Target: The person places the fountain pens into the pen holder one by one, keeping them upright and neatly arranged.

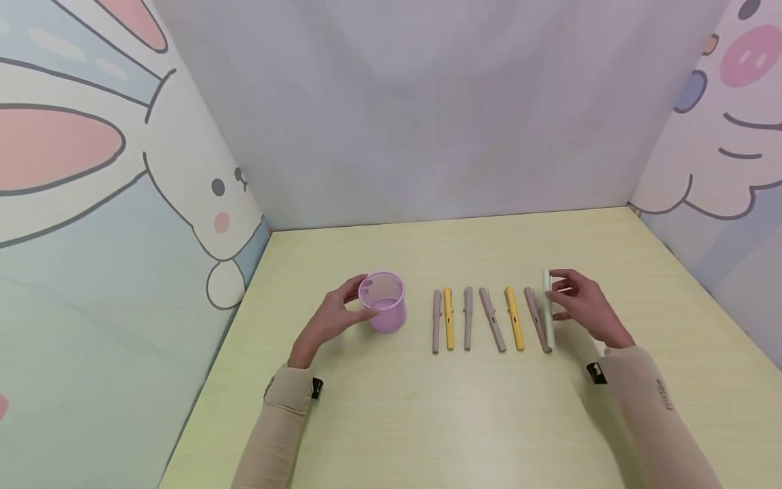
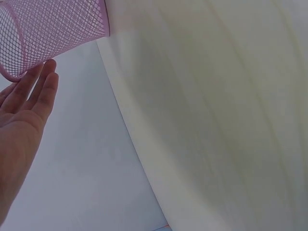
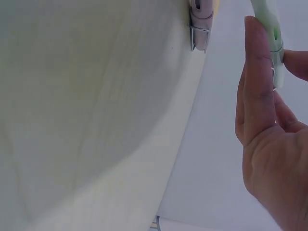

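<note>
A pink-purple mesh pen holder (image 1: 389, 319) stands upright on the table. My left hand (image 1: 332, 314) holds it from the left, thumb on the near side and fingers round the far side; in the left wrist view the fingers (image 2: 45, 89) lie against the mesh. Between the thumb and fingers of my right hand (image 1: 583, 305) a pale green pen (image 1: 548, 319) is pinched, tilted up. Its lower end is close to a mauve pen (image 1: 535, 316); whether they touch I cannot tell. The right wrist view shows the green pen (image 3: 270, 29) in the fingertips.
Left of the green pen, several mauve and yellow pens lie in a row, among them a yellow pen (image 1: 514, 319) and a mauve pen (image 1: 436, 322). The pale wooden table (image 1: 427, 421) ends at a grey back wall (image 1: 427, 122), with cartoon-printed panels on both sides.
</note>
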Tool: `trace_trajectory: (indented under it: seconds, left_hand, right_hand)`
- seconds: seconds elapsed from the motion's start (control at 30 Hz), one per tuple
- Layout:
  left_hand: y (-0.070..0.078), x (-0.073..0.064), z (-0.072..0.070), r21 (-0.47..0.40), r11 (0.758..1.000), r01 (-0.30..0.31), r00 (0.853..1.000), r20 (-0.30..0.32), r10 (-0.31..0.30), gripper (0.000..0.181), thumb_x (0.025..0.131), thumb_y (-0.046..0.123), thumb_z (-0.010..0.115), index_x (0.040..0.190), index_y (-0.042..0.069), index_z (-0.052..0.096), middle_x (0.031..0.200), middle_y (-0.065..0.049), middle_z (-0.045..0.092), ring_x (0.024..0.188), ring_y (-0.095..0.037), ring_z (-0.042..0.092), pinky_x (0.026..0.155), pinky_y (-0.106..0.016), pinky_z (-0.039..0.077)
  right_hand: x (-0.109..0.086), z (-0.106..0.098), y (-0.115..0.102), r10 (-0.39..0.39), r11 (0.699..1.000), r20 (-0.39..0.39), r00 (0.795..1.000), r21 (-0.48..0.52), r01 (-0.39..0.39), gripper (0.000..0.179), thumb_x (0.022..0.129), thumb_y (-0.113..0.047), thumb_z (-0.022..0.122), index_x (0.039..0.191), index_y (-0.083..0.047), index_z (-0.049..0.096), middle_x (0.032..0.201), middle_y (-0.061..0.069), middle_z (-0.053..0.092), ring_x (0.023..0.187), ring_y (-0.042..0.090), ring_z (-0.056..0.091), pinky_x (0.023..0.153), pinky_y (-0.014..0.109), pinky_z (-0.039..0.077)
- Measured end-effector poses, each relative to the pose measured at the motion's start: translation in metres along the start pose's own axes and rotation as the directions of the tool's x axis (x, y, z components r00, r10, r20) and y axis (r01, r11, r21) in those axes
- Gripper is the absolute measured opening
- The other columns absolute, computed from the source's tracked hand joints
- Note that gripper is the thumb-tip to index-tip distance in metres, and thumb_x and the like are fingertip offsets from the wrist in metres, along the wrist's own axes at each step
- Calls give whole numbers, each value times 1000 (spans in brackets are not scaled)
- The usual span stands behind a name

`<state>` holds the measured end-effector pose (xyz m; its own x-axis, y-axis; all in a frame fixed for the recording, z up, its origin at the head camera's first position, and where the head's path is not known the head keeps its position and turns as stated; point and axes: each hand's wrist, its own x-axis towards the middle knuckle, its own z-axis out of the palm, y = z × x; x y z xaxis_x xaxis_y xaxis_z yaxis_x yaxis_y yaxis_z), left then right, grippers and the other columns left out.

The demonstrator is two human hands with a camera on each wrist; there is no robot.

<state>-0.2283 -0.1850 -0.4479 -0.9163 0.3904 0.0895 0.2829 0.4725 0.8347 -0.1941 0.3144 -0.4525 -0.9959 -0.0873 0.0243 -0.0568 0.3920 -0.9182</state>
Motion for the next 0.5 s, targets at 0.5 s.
trace_trajectory:
  seconds: [0.5]
  left_hand:
    - [2,0,-1,-16,1000,-16,1000,2,16,78,90,25,82,155,5,44,148,-17,55,133,-36,54,111,-55,43]
  right_hand:
    - [8,20,-17,-136,987,-69,988,72,141,47,104,-6,61,146,7,43,110,11,56,90,8,62,66,36,64]
